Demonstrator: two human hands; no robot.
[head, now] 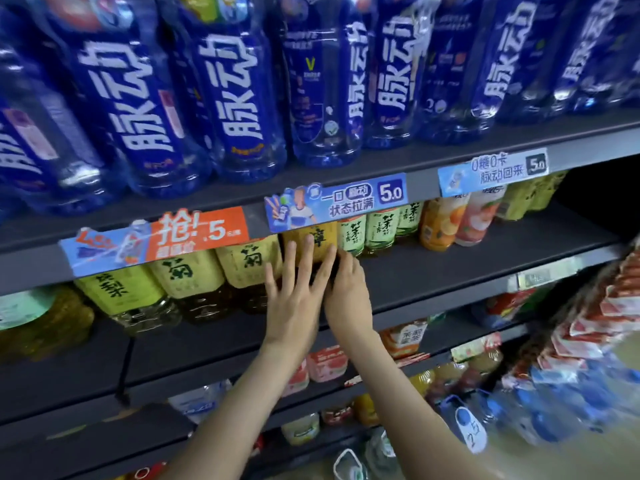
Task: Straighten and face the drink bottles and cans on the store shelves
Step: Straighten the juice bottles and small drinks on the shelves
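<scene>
A tea bottle with an orange-yellow label [320, 237] stands on the middle shelf [450, 271], partly behind a price strip. My left hand [298, 289] lies flat against its front with straight, spread fingers. My right hand [348, 289] touches the bottle's right side; its fingertips are hidden behind the left hand. To the left stand yellow-labelled tea bottles [187, 271]. Green-labelled tea bottles [379, 228] and orange and pink juice bottles [441, 223] stand to the right. Blue drink bottles [239, 98] fill the top shelf.
Price strips [336, 199] hang from the top shelf's front edge. Lower shelves hold more bottles [325, 363]. At the right, a rack of red and white packets [616, 313] and shrink-wrapped blue-capped bottles [540, 410] stand close to the shelving.
</scene>
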